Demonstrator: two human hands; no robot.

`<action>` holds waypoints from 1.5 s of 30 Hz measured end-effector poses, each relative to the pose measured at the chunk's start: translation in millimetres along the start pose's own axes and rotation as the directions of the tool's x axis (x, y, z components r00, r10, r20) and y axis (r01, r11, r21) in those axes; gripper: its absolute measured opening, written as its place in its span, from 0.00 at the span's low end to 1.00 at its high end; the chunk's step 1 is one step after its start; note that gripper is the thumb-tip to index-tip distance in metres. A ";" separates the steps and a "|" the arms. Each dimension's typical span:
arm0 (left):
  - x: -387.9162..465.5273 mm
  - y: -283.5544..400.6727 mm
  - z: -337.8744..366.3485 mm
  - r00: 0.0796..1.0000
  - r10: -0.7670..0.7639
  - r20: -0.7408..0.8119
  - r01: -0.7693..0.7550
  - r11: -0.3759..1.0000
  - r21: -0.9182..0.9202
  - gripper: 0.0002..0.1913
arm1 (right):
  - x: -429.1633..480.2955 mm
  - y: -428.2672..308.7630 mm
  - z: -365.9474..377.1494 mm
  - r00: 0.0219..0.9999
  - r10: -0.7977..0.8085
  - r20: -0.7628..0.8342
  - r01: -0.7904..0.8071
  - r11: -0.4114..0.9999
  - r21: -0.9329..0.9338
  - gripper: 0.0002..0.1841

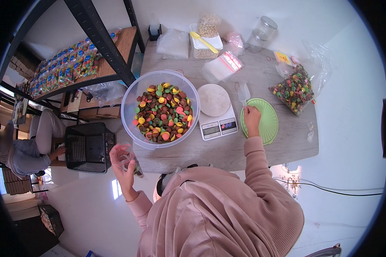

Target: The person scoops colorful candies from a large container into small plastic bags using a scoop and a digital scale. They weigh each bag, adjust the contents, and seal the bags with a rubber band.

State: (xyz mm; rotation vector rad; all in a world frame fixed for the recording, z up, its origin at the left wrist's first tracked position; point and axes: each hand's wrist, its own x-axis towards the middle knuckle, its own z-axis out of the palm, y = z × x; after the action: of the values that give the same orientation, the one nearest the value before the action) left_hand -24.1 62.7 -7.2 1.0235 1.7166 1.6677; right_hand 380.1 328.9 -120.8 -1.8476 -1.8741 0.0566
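Note:
My left hand (124, 170) holds a small clear zip bag (137, 167) with a red-edged mouth and some dark pieces low in it, just off the table's front edge. My right hand (252, 116) grips the handle of a translucent plastic scoop (243, 92) above a round green lid (269, 123). Between the hands, a large clear plastic tub (128, 96) holds many brown, yellow, green and red disc-shaped pieces (164, 112). A white digital kitchen scale (214, 101) stands between tub and lid, its round plate bare.
Behind the scale lie flat zip bags (222, 66), lidded containers (207, 51) with a yellow spoon (204, 42), and clear jars (262, 30). A large filled bag (294, 91) is at right. Left are a shelf of packed bags (67, 64), a black basket (87, 147) and a seated person (29, 151).

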 end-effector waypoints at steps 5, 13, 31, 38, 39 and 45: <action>0.5 -0.2 -0.9 1.000 0.006 -0.003 -0.006 1.000 0.001 0.31 | -3.7 -6.1 -4.9 0.996 -0.003 -0.090 0.012 0.995 0.101 0.06; 1.5 -0.5 0.8 1.000 0.002 -0.003 -0.002 1.000 -0.009 0.30 | -6.3 -2.0 -4.1 0.996 -0.031 -0.089 0.040 0.993 0.109 0.06; 7.8 -5.9 -3.6 1.000 0.002 0.019 -0.002 1.000 -0.013 0.30 | -21.9 21.4 -38.4 0.995 0.003 -0.095 0.003 0.998 0.063 0.08; 8.3 -4.1 -3.0 0.999 0.040 0.014 -0.040 0.999 -0.001 0.30 | -34.8 29.8 -58.3 0.999 -0.013 -0.031 0.014 0.999 0.043 0.09; 7.9 -4.0 -3.2 0.999 0.036 0.010 -0.036 0.999 0.001 0.30 | -37.0 31.9 -62.1 1.000 -0.003 -0.027 0.005 0.998 0.059 0.09; 5.4 -6.6 -6.0 1.000 0.031 -0.004 -0.031 1.000 -0.001 0.30 | -49.0 43.7 -93.2 0.997 0.007 0.080 -0.009 0.999 0.032 0.09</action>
State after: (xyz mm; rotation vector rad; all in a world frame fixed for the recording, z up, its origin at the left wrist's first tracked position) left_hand -33.1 63.9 -12.4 1.0521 1.7100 1.6911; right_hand 453.1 256.7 -71.4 -1.8559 -1.9078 0.1645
